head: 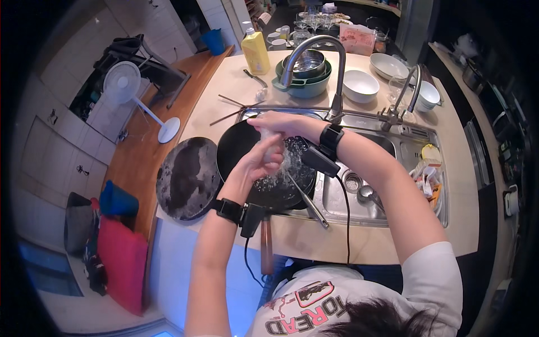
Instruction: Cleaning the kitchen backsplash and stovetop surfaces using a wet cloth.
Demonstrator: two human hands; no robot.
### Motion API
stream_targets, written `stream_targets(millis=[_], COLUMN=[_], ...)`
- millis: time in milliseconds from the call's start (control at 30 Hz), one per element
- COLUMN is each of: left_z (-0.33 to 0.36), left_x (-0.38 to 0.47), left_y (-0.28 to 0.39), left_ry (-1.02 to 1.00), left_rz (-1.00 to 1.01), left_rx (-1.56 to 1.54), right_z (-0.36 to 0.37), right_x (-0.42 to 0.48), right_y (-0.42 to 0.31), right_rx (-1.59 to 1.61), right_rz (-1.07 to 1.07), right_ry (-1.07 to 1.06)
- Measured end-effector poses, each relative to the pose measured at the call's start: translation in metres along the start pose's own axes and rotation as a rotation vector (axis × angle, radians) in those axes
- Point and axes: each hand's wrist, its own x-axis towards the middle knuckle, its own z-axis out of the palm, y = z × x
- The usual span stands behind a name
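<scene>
My left hand (263, 160) and my right hand (278, 124) meet above a black wok (236, 143) in the sink. Between them is a pale, translucent thing (271, 145), mostly covered by the fingers; I cannot tell what it is or which hand grips it. Water splashes below the hands into the wok. A metal-handled utensil (311, 204) leans over the wok's near right rim. The wok's wooden handle (267, 246) points towards me. The curved faucet (343, 54) stands behind my right wrist. Black straps with devices and cables are on both wrists.
A round dark lid or board (187, 177) lies left of the wok. Behind the sink stand a yellow pump bottle (256, 52), stacked green pots (309, 88), a white bowl (361, 86) and chopsticks (229, 116). A ladle (366, 193) lies in the right basin; a second faucet (414, 88) stands behind it.
</scene>
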Motion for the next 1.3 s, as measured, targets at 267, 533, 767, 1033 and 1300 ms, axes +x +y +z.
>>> stream_targets(millis=[267, 533, 767, 1033, 1300], left_z=[0.004, -0.06, -0.047, -0.044, -0.006], left_x=[0.023, 0.043, 0.014, -0.033, -0.045], left_y=[-0.006, -0.047, -0.035, 0.005, -0.009], left_ry=[0.44, 0.8, 0.699, 0.063, -0.166], left_rz=[0.078, 0.354, 0.057, 0.098, 0.413], left_rx=[0.676, 1.424, 0.948, 0.227, 0.499], right_z=[0.016, 0.038, 0.021, 0.0, 0.062], right_x=[0.022, 0.046, -0.004, -0.105, -0.167], right_y=[0.008, 0.062, 0.058, 0.041, 0.05], right_rx=[-0.845, -0.898, -0.122, 0.206, 0.244], right_rz=[-0.098, -0.043, 0.052, 0.069, -0.086], right_ry=[0.265, 0.414, 0.136, -0.089, 0.462])
